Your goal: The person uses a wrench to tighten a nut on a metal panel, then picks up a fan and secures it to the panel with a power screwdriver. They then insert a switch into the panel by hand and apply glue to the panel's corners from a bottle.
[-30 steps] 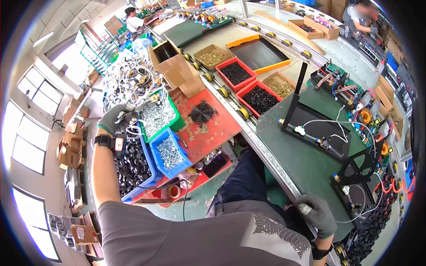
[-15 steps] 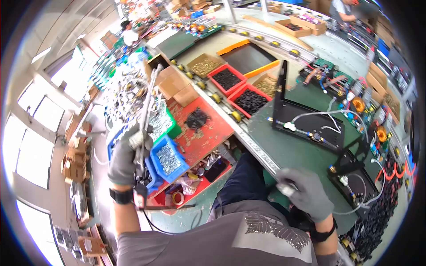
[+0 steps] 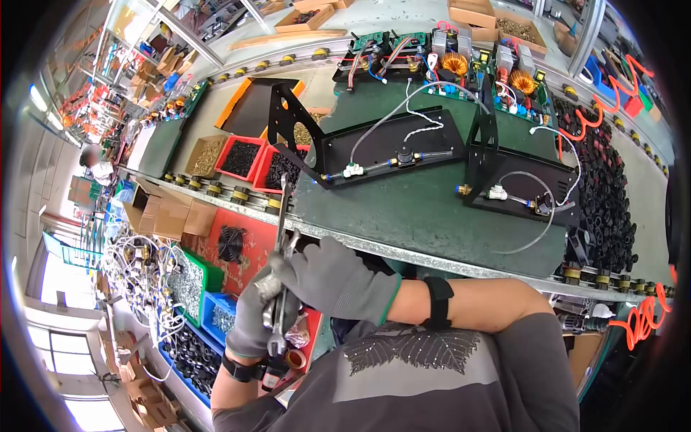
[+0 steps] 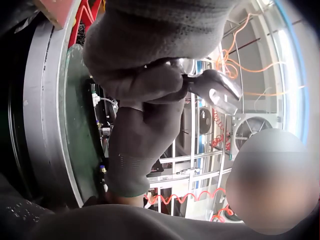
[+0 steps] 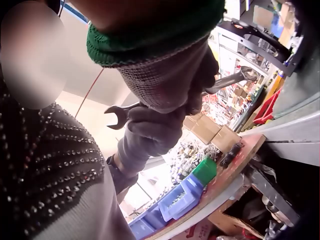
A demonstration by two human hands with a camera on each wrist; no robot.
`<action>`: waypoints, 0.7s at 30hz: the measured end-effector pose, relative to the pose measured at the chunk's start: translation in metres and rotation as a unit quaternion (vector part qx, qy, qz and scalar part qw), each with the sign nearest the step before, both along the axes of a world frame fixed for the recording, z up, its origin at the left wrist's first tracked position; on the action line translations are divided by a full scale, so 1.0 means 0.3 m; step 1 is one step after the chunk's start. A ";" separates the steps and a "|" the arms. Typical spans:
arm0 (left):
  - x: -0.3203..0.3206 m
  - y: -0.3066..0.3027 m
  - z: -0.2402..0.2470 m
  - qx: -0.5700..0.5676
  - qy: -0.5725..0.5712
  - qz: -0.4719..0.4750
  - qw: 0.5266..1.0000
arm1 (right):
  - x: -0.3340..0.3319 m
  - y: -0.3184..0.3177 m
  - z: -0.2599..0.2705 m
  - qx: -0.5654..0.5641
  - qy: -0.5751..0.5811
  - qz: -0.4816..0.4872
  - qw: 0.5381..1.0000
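In the head view both gloved hands meet in front of the chest, over the bench's front edge. My left hand (image 3: pixel 253 320) grips metal wrenches, whose lower ends stick out below its fingers. A long wrench (image 3: pixel 282 216) points up toward the bench, with a second wrench's end (image 3: pixel 293 243) beside it. My right hand (image 3: pixel 331 281) reaches across with curled fingers and grips the wrenches just above the left hand. The right wrist view shows an open-ended wrench head (image 5: pixel 118 118) jutting out past the left hand. Gloves hide the middle of the tools.
Two black metal brackets (image 3: pixel 389 147) with fittings and tubing lie on the green bench (image 3: pixel 403 223). Circuit boards (image 3: pixel 453 68) stand behind. Red bins (image 3: pixel 240 158) of black parts sit at left. Lower left are a green bin (image 3: pixel 209 277), blue bins and a black fan (image 3: pixel 231 245).
The view has turned right toward the brackets. My left hand has lifted the wrenches from beside the bins and brought them rightward. My right hand has left the bench edge and joined it.
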State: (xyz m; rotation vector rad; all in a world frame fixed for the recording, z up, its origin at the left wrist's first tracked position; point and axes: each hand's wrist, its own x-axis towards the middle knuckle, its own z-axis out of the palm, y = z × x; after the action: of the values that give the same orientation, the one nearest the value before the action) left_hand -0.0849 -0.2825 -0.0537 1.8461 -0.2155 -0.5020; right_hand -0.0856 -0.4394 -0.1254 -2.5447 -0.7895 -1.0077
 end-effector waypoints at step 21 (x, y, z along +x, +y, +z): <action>0.219 0.094 0.089 0.069 0.266 -0.079 0.958 | 0.359 -0.377 0.057 0.406 0.191 -0.015 0.894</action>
State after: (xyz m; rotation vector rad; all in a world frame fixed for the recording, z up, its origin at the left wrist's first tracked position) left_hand -0.0194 -0.2542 -0.0270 1.7627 0.0382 -1.1259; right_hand 0.0220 -0.5526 -0.1084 -1.9080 -0.1481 -0.6134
